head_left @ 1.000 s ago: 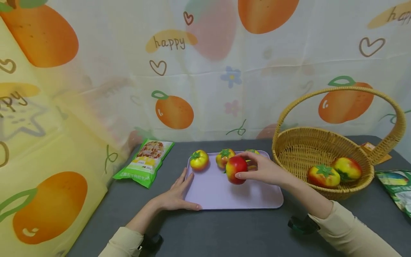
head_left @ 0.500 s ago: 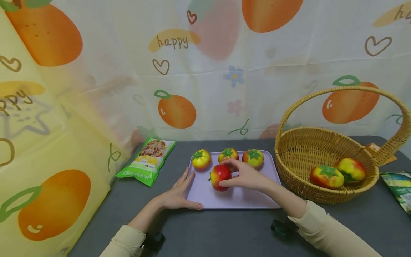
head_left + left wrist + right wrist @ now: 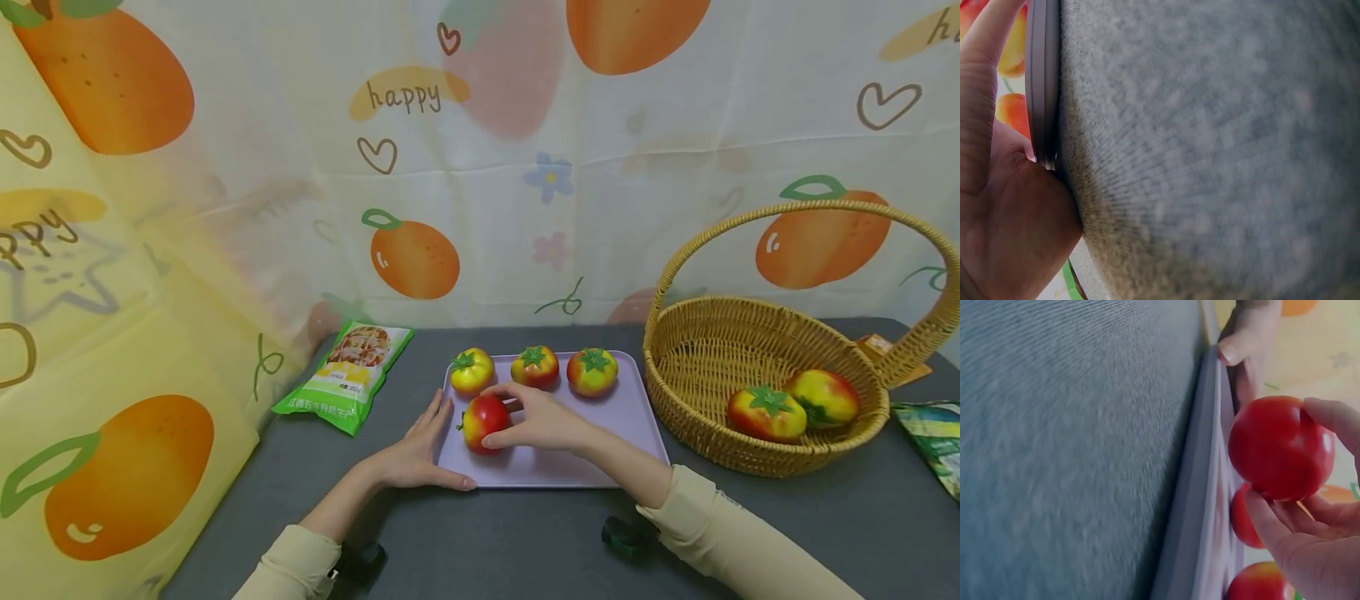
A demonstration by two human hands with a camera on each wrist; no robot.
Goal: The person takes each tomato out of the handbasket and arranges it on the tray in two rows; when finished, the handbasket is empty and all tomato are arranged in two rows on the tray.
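My right hand (image 3: 547,423) holds a red and yellow tomato (image 3: 480,425) between thumb and fingers over the left part of a lilac tray (image 3: 577,462). In the right wrist view the tomato's smooth red side (image 3: 1279,450) faces the camera, stem hidden. Along the tray's back edge sit three more tomatoes: a yellower one (image 3: 472,373) at left, one in the middle (image 3: 536,367) and one at right (image 3: 592,373). At the tray's front left corner my left hand (image 3: 412,460) rests with fingers spread along the side, its thumb at the front rim.
Right of the tray stands a wicker basket (image 3: 720,333) with a tall handle, two tomatoes (image 3: 768,414) inside. A green and white food packet (image 3: 348,375) lies at the back left. Another packet (image 3: 933,437) lies at the far right. A printed curtain (image 3: 495,192) hangs behind the table.
The right hand has carried the tomato leftward and slightly nearer, uncovering the back right tomato. The left hand has stayed at the tray corner.
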